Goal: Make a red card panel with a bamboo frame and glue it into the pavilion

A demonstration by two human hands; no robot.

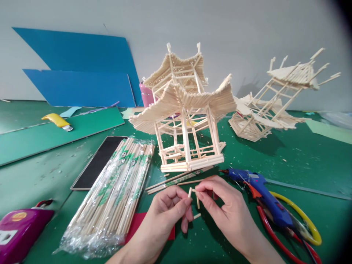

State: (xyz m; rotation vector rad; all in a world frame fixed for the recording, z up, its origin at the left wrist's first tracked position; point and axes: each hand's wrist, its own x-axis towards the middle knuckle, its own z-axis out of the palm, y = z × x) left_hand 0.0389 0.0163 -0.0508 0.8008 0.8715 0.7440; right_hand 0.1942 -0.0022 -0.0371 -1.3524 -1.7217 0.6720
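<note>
Low over the front of the table, my left hand (170, 207) pinches a short piece of wooden stick (190, 191) between thumb and forefinger. Close beside it, my right hand (224, 200) is closed in a pinch on another small stick piece (193, 190), whose end meets or nearly meets the first. A further short piece (198, 202) hangs or stands below the right fingertips; whether it is joined cannot be told. One more cut piece (197, 216) shows by the left fingers. Just behind the hands stands a pavilion model (187, 139) built of sticks, with a curved roof.
A wrapped pack of chopsticks (115, 190) lies left, partly over a black-faced tablet (99, 161). To the right are a blue glue gun (261, 196) and red-and-yellow-handled pliers (310, 223). A tilted stick model (275, 102), yellow cutter (56, 120) and purple tape measure (24, 231) sit farther out.
</note>
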